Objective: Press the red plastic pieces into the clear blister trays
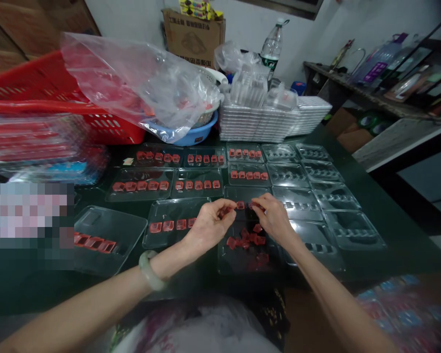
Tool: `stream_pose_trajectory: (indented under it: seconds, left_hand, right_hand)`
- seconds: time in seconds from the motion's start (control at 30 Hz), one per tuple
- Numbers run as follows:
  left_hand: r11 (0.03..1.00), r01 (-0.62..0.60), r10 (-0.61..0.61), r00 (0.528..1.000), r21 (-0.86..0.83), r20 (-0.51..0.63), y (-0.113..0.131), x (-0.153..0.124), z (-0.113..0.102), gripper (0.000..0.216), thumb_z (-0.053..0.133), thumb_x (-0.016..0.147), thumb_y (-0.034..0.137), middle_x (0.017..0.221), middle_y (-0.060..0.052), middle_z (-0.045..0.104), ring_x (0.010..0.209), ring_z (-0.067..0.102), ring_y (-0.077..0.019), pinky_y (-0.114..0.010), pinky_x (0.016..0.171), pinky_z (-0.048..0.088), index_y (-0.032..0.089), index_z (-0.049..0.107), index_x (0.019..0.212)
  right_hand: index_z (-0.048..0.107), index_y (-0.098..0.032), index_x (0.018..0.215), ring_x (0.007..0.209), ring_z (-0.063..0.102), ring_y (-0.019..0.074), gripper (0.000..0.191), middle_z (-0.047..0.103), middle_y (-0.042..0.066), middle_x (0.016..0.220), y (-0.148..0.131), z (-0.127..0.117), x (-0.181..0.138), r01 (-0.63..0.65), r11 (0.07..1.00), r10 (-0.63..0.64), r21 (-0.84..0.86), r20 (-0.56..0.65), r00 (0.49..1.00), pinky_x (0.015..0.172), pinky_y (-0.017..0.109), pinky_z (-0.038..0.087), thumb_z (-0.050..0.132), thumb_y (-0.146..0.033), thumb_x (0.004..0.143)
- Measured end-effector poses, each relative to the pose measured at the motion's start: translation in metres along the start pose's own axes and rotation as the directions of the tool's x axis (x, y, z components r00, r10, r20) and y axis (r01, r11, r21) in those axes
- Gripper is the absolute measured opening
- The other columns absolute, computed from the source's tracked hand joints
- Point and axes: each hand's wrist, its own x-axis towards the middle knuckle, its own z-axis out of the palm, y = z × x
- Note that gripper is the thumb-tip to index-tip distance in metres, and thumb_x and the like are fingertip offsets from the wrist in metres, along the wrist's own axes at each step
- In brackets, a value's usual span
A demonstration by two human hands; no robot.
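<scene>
My left hand (pixel 215 219), with a pale green bangle on its wrist, is closed in a pinch over a clear plastic tray (pixel 230 192). What its fingertips hold, if anything, is too small to make out. Opposite it, my right hand (pixel 274 219) pinches a small red translucent piece (pixel 251 206) at the same tray. Between the two hands a red square piece (pixel 240 205) sits in the tray. Closer to me, a loose pile of red pieces (pixel 245 238) lies on another clear tray (pixel 226 262), below my right fingers.
Trays with rows of red pieces (pixel 142 186) spread left and behind; clear trays without red pieces (pixel 336 196) lie right. Stacked clear trays (pixel 257 120), a blue basin (pixel 202 133) and a red basket (pixel 113 128) line the back. Blurred packages (pixel 40 142) are piled left.
</scene>
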Motion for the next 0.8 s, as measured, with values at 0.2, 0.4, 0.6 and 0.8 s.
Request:
stream_pose_trajectory:
  seconds: [0.2, 0.4, 0.6, 0.8]
  left_hand:
    - [0.978, -0.136, 0.131, 0.99, 0.158, 0.044, -0.01, 0.003, -0.005, 0.018, 0.051, 0.073, 0.02, 0.076, -0.003, 0.06, 0.066, 0.053, -0.0109, -0.022, 0.059, 0.041, 0.012, 0.059, 0.088]
    - [0.802, -0.335, 0.204, 0.932, 0.495, 0.3, -0.014, -0.001, -0.005, 0.015, 0.047, 0.076, 0.02, 0.076, -0.001, 0.058, 0.065, 0.052, -0.0115, -0.023, 0.059, 0.04, 0.017, 0.06, 0.084]
    - [0.579, -0.482, 0.06, 0.83, 0.658, 0.554, -0.009, -0.013, -0.013, 0.021, 0.051, 0.074, 0.024, 0.091, -0.004, 0.055, 0.077, 0.054, -0.0156, -0.025, 0.065, 0.04, 0.02, 0.058, 0.093]
    - [0.501, -0.531, 0.053, 0.807, 0.684, 0.588, -0.007, -0.014, -0.011, 0.018, 0.045, 0.076, 0.021, 0.084, -0.004, 0.054, 0.073, 0.053, -0.0157, -0.025, 0.062, 0.039, 0.02, 0.059, 0.088]
  right_hand:
    - [0.061, -0.02, 0.093, 0.078, 0.053, 0.0135, 0.022, 0.054, 0.004, 0.086, -0.008, -0.002, 0.007, 0.026, 0.984, -0.003, -0.178, 0.128, 0.992, 0.066, 0.022, 0.038, 0.041, -0.022, 0.084]
    - [0.062, -0.018, 0.08, 0.074, 0.051, 0.0141, 0.025, 0.053, 0.005, 0.083, -0.011, 0.0, 0.017, 0.125, 0.93, -0.027, -0.345, 0.276, 0.961, 0.061, 0.023, 0.033, 0.038, -0.026, 0.085]
    - [0.06, -0.017, 0.084, 0.075, 0.052, 0.0164, 0.023, 0.054, 0.007, 0.086, -0.018, -0.002, 0.015, 0.118, 0.907, -0.003, -0.404, 0.275, 0.962, 0.06, 0.025, 0.035, 0.038, -0.024, 0.085]
    - [0.043, -0.019, 0.118, 0.077, 0.055, 0.017, 0.036, 0.056, 0.007, 0.095, -0.02, -0.017, -0.003, 0.024, 0.976, -0.004, -0.215, 0.095, 0.995, 0.064, 0.026, 0.04, 0.044, -0.023, 0.082]
